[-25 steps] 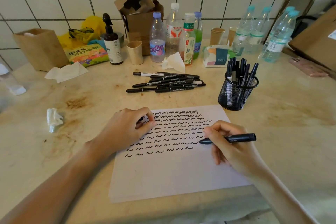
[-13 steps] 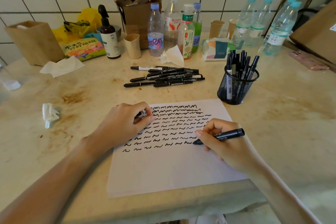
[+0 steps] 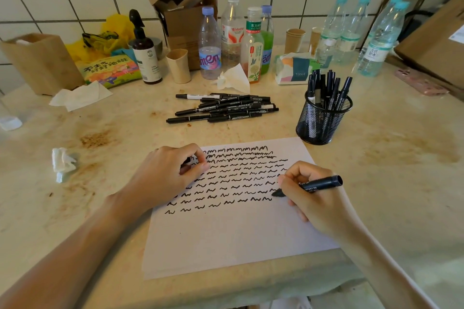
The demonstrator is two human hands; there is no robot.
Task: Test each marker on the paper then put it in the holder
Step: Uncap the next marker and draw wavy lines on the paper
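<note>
A white sheet of paper (image 3: pixel 226 238) lies at the table's near edge, its upper half filled with rows of black squiggles. My right hand (image 3: pixel 316 198) grips an uncapped black marker (image 3: pixel 319 184), whose tip touches the paper at the right end of a squiggle row. My left hand (image 3: pixel 165 175) rests on the sheet's upper left part with its fingers curled round a small dark piece, probably the cap. A pile of several capped black markers (image 3: pixel 223 108) lies beyond the paper. A black mesh holder (image 3: pixel 322 120) with several markers stands to the right.
Along the tiled wall stand plastic bottles (image 3: pixel 232 32), paper cups (image 3: pixel 178 65), a pump bottle (image 3: pixel 145 55), a tissue pack (image 3: pixel 293 69), cardboard boxes (image 3: pixel 180 7) and a snack bag (image 3: pixel 110 70). Crumpled tissues (image 3: pixel 61 160) lie left. A pink phone (image 3: pixel 421 81) lies at the right.
The marker tip has come down and leftward onto the paper, at the end of a squiggle row. My left hand has stayed in place.
</note>
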